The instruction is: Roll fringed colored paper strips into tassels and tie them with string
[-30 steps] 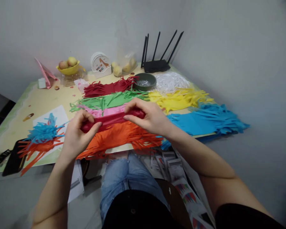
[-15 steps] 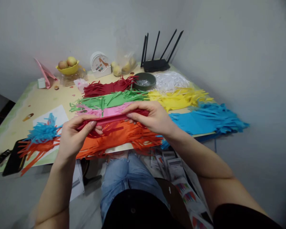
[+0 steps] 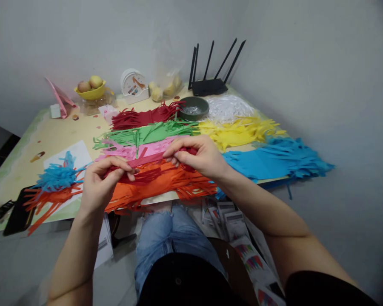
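Observation:
A dark red strip of fringed tissue paper (image 3: 148,159) is stretched between my two hands, rolled narrow in the middle. My left hand (image 3: 107,176) pinches its left end, and my right hand (image 3: 196,155) is closed around the other end, where bunched red fringe shows. Just beneath the strip lies orange fringed paper (image 3: 159,185) at the table's front edge. Behind it are pink fringed paper (image 3: 150,148), partly covered by my right hand, and green fringed paper (image 3: 156,132). Blue fringed paper (image 3: 261,163) spreads to the right of my right hand.
On the table (image 3: 57,127) are red fringe (image 3: 147,117), yellow fringe (image 3: 239,134), white shreds (image 3: 230,108), a dark bowl (image 3: 194,111) and a blue tassel (image 3: 59,174). A black phone (image 3: 21,214) rests front left. A router (image 3: 210,87) and a yellow fruit bowl (image 3: 92,92) stand at the back.
The middle of the red strip has become narrower and more tightly rolled between my hands. My fingers have shifted slightly on both ends.

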Demonstrator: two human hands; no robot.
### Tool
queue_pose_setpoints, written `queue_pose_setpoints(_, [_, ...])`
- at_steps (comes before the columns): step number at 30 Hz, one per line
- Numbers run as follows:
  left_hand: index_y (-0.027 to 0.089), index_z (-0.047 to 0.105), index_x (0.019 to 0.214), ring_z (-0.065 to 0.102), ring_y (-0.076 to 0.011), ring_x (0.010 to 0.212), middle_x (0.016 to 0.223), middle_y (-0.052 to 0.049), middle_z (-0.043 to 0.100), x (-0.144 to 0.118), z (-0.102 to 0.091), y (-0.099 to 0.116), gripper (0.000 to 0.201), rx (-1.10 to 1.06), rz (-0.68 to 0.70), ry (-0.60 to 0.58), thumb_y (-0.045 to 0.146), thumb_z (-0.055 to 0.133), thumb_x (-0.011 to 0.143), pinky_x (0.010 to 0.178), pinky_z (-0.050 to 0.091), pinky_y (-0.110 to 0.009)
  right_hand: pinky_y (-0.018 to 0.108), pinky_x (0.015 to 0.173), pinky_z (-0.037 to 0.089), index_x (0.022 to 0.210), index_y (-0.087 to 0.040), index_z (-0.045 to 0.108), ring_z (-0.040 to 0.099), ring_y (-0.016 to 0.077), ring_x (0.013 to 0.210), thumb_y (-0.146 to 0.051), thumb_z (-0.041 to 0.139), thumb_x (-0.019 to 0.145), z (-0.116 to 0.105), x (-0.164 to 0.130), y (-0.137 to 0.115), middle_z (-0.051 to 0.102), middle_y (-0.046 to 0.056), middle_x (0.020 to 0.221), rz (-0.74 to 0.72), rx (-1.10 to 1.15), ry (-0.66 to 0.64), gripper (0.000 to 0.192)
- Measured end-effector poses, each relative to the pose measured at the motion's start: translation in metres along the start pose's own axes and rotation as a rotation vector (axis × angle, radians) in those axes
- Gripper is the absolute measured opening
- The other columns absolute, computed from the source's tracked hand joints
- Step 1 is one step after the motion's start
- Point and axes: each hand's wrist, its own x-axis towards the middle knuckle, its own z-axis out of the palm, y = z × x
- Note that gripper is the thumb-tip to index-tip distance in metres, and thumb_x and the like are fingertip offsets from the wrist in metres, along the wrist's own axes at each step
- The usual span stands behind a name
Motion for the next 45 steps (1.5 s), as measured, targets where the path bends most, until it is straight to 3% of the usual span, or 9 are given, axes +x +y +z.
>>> queue_pose_setpoints(5, [0.018,0.058,0.063,0.058,-0.0121,0.059,0.062,-0.001,0.062,-0.001,0.005,0.005,0.026,0.403,0.104,0.050,0.029,0.071,0.083,0.057,0.048,-0.024,0.025,0.071,0.053,0.090,-0.015,0.074,0.068,0.0139,0.076,-0.026,0.068,0.086,0.002,-0.003,-0.003,0.077,0.005,0.086,-0.140,-0.302,0.036,0.013])
queue_pose_setpoints(8, [0.020,0.064,0.083,0.061,-0.0114,0.064,0.074,0.000,0.068,-0.003,0.008,0.003,0.011,0.571,0.186,0.103,0.028,0.071,0.084,0.061,0.049,-0.023,0.028,0.083,0.054,0.109,-0.017,0.072,0.071,0.0163,0.092,-0.018,0.065,0.090,0.004,-0.006,-0.005,0.078,0.007,0.105,-0.191,-0.447,0.064,0.020])
queue_pose_setpoints(12, [0.020,0.071,0.097,0.069,-0.0140,0.074,0.085,-0.003,0.075,-0.005,0.008,0.000,0.012,0.703,0.207,0.060,0.029,0.067,0.089,0.071,0.055,-0.025,0.028,0.077,0.053,0.090,-0.016,0.072,0.070,0.0158,0.083,-0.018,0.065,0.090,0.005,-0.009,-0.005,0.077,0.006,0.090,-0.212,-0.517,0.084,0.007])
queue_pose_setpoints(20, [0.015,0.072,0.093,0.077,-0.0210,0.070,0.078,-0.007,0.078,-0.007,0.009,0.003,0.020,0.144,-0.089,0.078,0.031,0.076,0.083,0.068,0.065,-0.032,0.023,0.065,0.060,0.099,-0.014,0.075,0.072,0.0120,0.068,-0.030,0.069,0.089,0.004,-0.006,-0.002,0.078,0.005,0.080,0.056,0.077,-0.023,0.020])
queue_pose_setpoints(24, [0.018,0.079,0.096,0.077,-0.0208,0.069,0.081,-0.008,0.079,-0.003,0.004,0.001,0.020,-0.005,-0.164,0.054,0.029,0.078,0.080,0.073,0.066,-0.034,0.024,0.068,0.064,0.098,-0.017,0.081,0.075,0.0129,0.069,-0.032,0.078,0.082,0.001,-0.003,0.003,0.080,0.005,0.082,0.096,0.261,-0.073,0.022])
queue_pose_setpoints(29, [0.019,0.078,0.072,0.074,-0.0197,0.059,0.069,-0.006,0.077,0.003,0.007,0.000,0.008,-0.119,-0.199,0.077,0.023,0.082,0.066,0.064,0.065,-0.032,0.025,0.073,0.065,0.086,-0.018,0.082,0.077,0.0155,0.076,-0.029,0.083,0.077,-0.005,0.002,0.007,0.081,0.005,0.085,0.140,0.319,-0.168,0.014])
queue_pose_setpoints(35, [0.018,0.074,0.072,0.073,-0.0193,0.062,0.069,-0.007,0.075,0.002,0.000,-0.006,0.006,-0.037,-0.135,-0.072,0.023,0.075,0.076,0.067,0.064,-0.032,0.022,0.073,0.061,0.088,-0.018,0.082,0.077,0.0147,0.078,-0.023,0.075,0.083,-0.019,0.004,0.006,0.081,0.005,0.085,-0.058,-0.036,-0.257,0.011])
queue_pose_setpoints(41, [0.022,0.077,0.093,0.066,-0.0283,0.120,0.110,-0.010,0.077,0.016,-0.005,0.015,0.012,0.603,0.200,-0.313,0.028,0.069,0.086,0.107,0.051,-0.048,0.022,0.081,0.057,0.102,-0.021,0.079,0.077,0.0143,0.089,-0.015,0.059,0.093,-0.024,0.000,-0.007,0.081,0.004,0.099,-0.420,-0.591,-0.421,0.023])
queue_pose_setpoints(45, [0.024,0.078,0.102,0.072,-0.0218,0.096,0.101,-0.008,0.078,0.026,0.007,0.016,0.020,0.617,0.186,-0.489,0.030,0.063,0.092,0.088,0.057,-0.035,0.026,0.084,0.057,0.107,-0.020,0.076,0.075,0.0152,0.096,-0.012,0.053,0.096,-0.021,-0.004,-0.014,0.080,0.006,0.104,-0.515,-0.724,-0.492,0.027])
